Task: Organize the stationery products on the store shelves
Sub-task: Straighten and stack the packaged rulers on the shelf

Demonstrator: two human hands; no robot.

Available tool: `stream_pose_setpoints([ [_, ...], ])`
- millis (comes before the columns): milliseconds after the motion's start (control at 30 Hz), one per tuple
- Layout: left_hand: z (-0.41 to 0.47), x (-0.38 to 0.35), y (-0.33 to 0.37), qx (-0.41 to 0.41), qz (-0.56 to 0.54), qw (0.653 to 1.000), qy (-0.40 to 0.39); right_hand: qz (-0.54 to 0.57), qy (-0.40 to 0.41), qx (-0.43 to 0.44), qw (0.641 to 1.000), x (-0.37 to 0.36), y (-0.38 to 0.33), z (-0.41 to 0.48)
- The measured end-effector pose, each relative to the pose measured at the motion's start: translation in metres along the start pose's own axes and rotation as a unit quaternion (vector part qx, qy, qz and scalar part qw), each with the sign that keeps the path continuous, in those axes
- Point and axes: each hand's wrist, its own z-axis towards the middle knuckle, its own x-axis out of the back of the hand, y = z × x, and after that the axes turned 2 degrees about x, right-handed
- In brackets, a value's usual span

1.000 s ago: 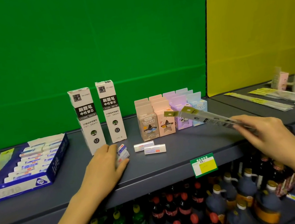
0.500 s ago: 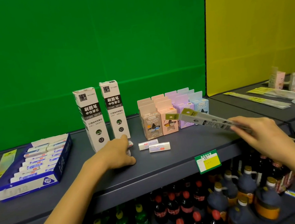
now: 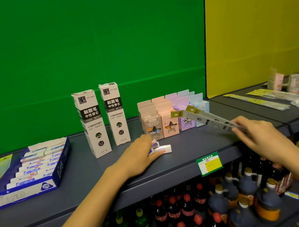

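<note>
Head view: my left hand [image 3: 141, 154] lies on the shelf [image 3: 77, 183], fingers and thumb curled round some small erasers [image 3: 154, 143]. One white eraser [image 3: 166, 148] sits just past my fingertips. My right hand [image 3: 259, 136] pinches long flat packs [image 3: 209, 118], tilted up above the shelf.

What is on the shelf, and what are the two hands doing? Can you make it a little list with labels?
Left hand: curled over small white erasers on the grey metal shelf
Right hand: pinches long clear flat packets with yellow tops, tilted above the shelf
Behind the hands: two tall white cardboard boxes, upright; small pastel cardboard boxes in a cluster
Far left: blue cardboard tray of white erasers
Below: dark bottles with red caps
</note>
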Motion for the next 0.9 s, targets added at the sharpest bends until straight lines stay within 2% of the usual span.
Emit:
stream_pose_setpoints([
  [33,0.001,-0.002,-0.001,0.006,0.0,1.0,-0.018,0.001,-0.016,-0.003,1.0,0.0,0.0,0.001],
  [233,0.007,0.002,0.009,-0.004,0.056,0.998,-0.007,-0.017,-0.099,-0.006,0.995,0.001,-0.003,0.004],
  [500,0.02,0.014,0.017,0.02,0.029,0.996,-0.085,-0.042,-0.124,-0.004,0.991,0.009,-0.001,0.006],
  [700,0.03,0.017,0.021,0.058,-0.001,0.997,-0.043,-0.001,-0.131,0.007,0.991,0.016,0.03,0.008],
  [800,0.036,0.019,0.042,0.074,-0.031,0.997,0.011,0.022,-0.119,0.019,0.992,0.028,0.058,0.005],
  [900,0.051,0.015,0.082,0.071,-0.095,0.99,0.072,-0.019,-0.126,0.005,0.992,0.044,0.1,0.001],
])
